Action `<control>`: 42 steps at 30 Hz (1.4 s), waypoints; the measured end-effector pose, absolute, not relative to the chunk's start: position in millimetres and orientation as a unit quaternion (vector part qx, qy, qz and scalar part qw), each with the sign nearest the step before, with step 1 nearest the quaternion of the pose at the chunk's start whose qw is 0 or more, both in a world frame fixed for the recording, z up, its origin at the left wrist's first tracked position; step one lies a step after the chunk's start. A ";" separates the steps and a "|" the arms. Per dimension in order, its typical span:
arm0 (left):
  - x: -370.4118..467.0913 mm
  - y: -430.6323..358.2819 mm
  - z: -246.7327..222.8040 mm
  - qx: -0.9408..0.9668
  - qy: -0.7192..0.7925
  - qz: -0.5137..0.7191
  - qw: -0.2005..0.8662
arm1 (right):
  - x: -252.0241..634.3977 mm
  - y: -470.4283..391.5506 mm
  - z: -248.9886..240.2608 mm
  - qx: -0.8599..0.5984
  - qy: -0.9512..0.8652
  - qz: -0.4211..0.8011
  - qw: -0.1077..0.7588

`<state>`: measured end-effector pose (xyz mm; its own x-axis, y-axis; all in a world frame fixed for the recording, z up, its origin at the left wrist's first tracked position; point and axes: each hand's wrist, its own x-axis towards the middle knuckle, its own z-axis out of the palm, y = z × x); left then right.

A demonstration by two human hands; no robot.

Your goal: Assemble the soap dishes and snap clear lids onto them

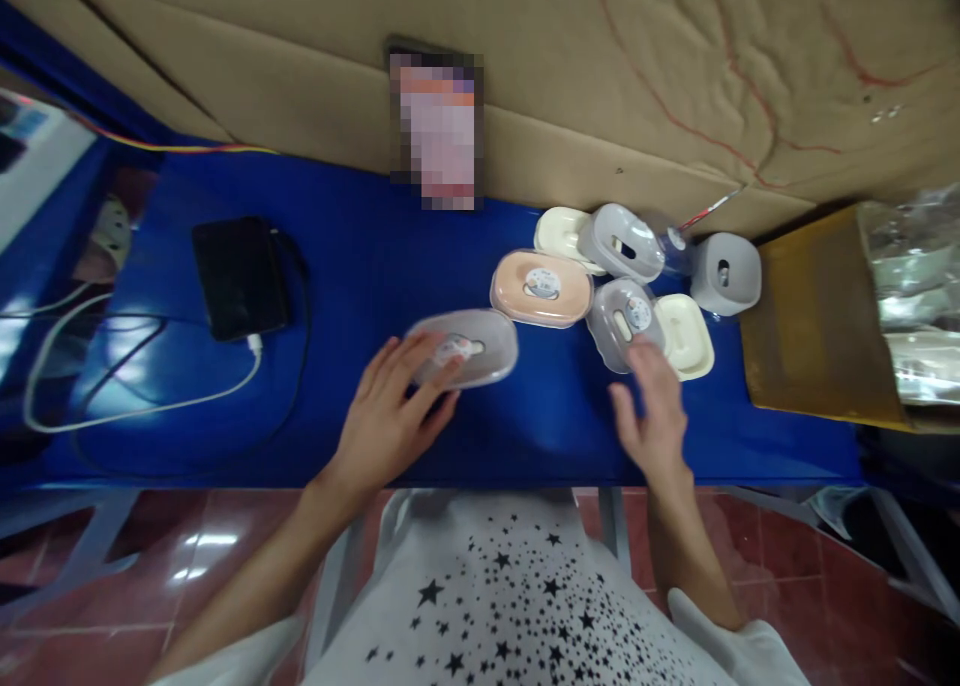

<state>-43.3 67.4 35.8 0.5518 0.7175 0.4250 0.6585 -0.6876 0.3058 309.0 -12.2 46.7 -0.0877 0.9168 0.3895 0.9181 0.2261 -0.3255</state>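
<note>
A translucent oval plastic box (491, 351) with a small label on its lid lies near the middle of the blue table. My left hand (394, 401) is on its left end, index and middle fingers over the lid and thumb at the front edge. My right hand (656, 411) is open, fingers reaching forward and thumb apart. Its fingertips overlap the front edge of a grey lidded box (619, 331) with a round label; I cannot tell whether they touch. A peach oval box (514, 286) with a label lies between the hands, farther back.
Behind stand a cream box (555, 234), a grey container (619, 231) and another grey container (726, 276). A cream piece (686, 336) lies right. A cardboard box (817, 316) of plastic-wrapped items is at far right. A black device (240, 276) with cables lies left.
</note>
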 end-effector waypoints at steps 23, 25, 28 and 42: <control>46.3 20.8 27.4 0.961 0.144 0.149 0.182 | 340.5 -47.6 63.9 -0.595 -0.727 0.170 0.298; 31.7 17.0 27.8 0.956 0.183 0.149 0.176 | 354.3 -1.9 67.3 -0.615 -0.730 0.104 0.278; 7.5 11.0 30.6 0.941 0.245 0.166 0.165 | 369.9 63.3 66.3 -0.629 -0.754 0.049 0.183; -0.6 17.0 30.0 0.912 0.302 0.201 0.194 | 350.8 69.0 92.0 -0.642 -0.729 0.006 0.237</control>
